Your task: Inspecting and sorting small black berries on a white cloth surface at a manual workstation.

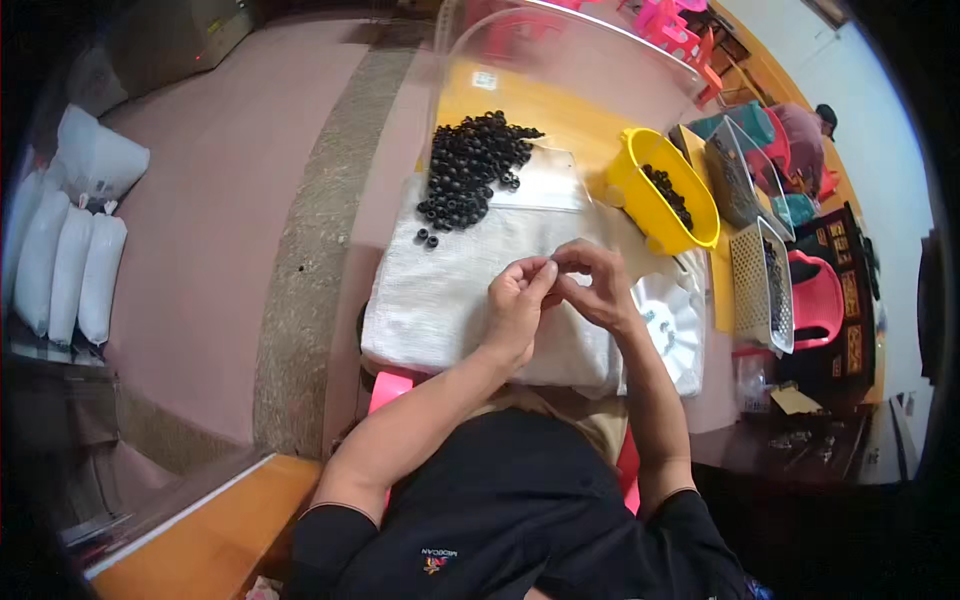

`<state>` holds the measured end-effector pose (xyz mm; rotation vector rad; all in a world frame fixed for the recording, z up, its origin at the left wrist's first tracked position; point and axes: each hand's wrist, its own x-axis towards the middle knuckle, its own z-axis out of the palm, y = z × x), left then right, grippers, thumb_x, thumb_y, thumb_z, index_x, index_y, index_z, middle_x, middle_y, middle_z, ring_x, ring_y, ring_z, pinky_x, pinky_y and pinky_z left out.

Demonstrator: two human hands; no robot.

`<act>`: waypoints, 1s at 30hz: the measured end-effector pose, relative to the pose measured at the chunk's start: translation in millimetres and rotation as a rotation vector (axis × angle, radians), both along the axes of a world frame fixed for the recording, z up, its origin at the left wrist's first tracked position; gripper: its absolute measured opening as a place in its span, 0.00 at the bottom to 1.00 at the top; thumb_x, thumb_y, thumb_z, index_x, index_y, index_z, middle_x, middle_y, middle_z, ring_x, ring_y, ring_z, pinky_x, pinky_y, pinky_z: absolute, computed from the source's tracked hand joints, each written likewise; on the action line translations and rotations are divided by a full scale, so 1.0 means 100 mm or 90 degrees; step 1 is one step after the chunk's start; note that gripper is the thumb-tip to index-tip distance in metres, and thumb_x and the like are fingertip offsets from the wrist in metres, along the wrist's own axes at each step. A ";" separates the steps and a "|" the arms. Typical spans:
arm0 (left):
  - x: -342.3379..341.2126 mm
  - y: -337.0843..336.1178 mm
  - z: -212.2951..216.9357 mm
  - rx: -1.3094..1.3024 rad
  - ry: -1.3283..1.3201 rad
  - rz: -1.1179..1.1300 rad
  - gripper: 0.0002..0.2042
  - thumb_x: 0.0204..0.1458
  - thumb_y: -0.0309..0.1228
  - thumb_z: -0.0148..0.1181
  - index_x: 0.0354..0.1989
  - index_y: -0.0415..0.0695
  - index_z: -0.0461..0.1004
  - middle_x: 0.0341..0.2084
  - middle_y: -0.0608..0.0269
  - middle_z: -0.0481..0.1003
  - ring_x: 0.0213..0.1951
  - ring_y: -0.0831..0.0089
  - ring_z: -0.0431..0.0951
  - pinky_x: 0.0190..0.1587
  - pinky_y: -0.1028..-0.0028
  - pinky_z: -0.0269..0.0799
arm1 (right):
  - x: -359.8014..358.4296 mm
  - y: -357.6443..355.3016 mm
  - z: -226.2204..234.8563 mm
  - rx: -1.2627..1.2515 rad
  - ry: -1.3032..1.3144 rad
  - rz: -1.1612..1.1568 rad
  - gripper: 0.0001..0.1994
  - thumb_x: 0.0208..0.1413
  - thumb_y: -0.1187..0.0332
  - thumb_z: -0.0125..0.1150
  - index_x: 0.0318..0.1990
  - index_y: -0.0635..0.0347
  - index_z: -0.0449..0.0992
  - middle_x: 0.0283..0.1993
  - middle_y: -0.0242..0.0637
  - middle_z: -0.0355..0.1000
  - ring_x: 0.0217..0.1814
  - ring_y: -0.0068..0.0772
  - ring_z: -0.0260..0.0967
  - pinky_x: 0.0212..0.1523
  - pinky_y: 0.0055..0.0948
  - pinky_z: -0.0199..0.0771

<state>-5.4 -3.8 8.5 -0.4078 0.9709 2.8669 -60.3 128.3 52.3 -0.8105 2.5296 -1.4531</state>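
Note:
My left hand (517,305) and my right hand (598,285) meet over a white cloth (430,310) on the table. Thumbs and fingertips of both are pinched together; whatever they hold is too small or hidden to make out. Beyond them, at the far left of the cloth, lies a heap of small black ring-like parts (475,165), with a few loose ones at its near edge. Right of my right hand sits a pale fluted dish (685,350) with some tiny greenish pieces in it. A yellow tub (628,180) farther off holds more black parts.
A clear screen (570,40) rises at the table's far side. Grey baskets (752,265) stand to the right, near a pink chair (818,300). Another person (795,150) sits at the far right. Several white sacks (62,270) stand on the floor at left.

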 end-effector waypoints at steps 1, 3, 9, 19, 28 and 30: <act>0.01 0.01 -0.01 0.000 0.001 -0.011 0.09 0.58 0.30 0.58 0.43 0.39 0.70 0.36 0.62 0.76 0.37 0.76 0.76 0.42 0.76 0.74 | 0.07 0.05 0.00 -0.031 0.000 -0.004 0.09 0.50 0.77 0.63 0.39 0.69 0.76 0.36 0.38 0.75 0.39 0.25 0.74 0.42 0.24 0.75; 0.02 0.05 -0.02 0.036 0.066 -0.056 0.08 0.58 0.28 0.59 0.42 0.38 0.72 0.34 0.62 0.77 0.34 0.77 0.77 0.40 0.78 0.75 | 0.17 0.13 -0.01 -0.085 0.014 -0.016 0.10 0.49 0.77 0.65 0.39 0.69 0.75 0.39 0.38 0.73 0.40 0.27 0.74 0.43 0.24 0.75; 0.08 0.07 -0.05 0.011 0.057 -0.142 0.06 0.55 0.22 0.58 0.41 0.39 0.73 0.36 0.58 0.78 0.37 0.73 0.78 0.44 0.73 0.76 | 0.44 0.27 -0.05 -0.137 0.041 -0.036 0.11 0.49 0.80 0.65 0.41 0.67 0.74 0.42 0.39 0.72 0.42 0.27 0.74 0.43 0.24 0.76; 0.15 0.14 -0.06 -0.017 0.054 -0.230 0.08 0.54 0.21 0.59 0.42 0.36 0.73 0.38 0.55 0.78 0.39 0.68 0.79 0.45 0.69 0.78 | 0.70 0.44 -0.12 -0.040 0.216 -0.118 0.13 0.44 0.82 0.66 0.39 0.64 0.74 0.41 0.41 0.73 0.33 0.31 0.75 0.33 0.26 0.76; 0.18 0.19 0.03 -0.058 0.100 -0.254 0.08 0.56 0.24 0.59 0.41 0.34 0.73 0.35 0.56 0.78 0.36 0.72 0.80 0.43 0.73 0.78 | 0.79 0.51 -0.22 -0.140 0.187 -0.141 0.13 0.48 0.82 0.65 0.42 0.67 0.75 0.41 0.40 0.72 0.33 0.25 0.73 0.32 0.23 0.75; 0.19 0.19 0.00 -0.059 0.100 -0.265 0.08 0.56 0.25 0.59 0.42 0.34 0.73 0.35 0.56 0.78 0.36 0.72 0.80 0.43 0.73 0.78 | 0.81 0.52 -0.23 -0.147 0.184 -0.141 0.12 0.47 0.82 0.65 0.42 0.67 0.75 0.41 0.40 0.72 0.33 0.25 0.73 0.32 0.22 0.75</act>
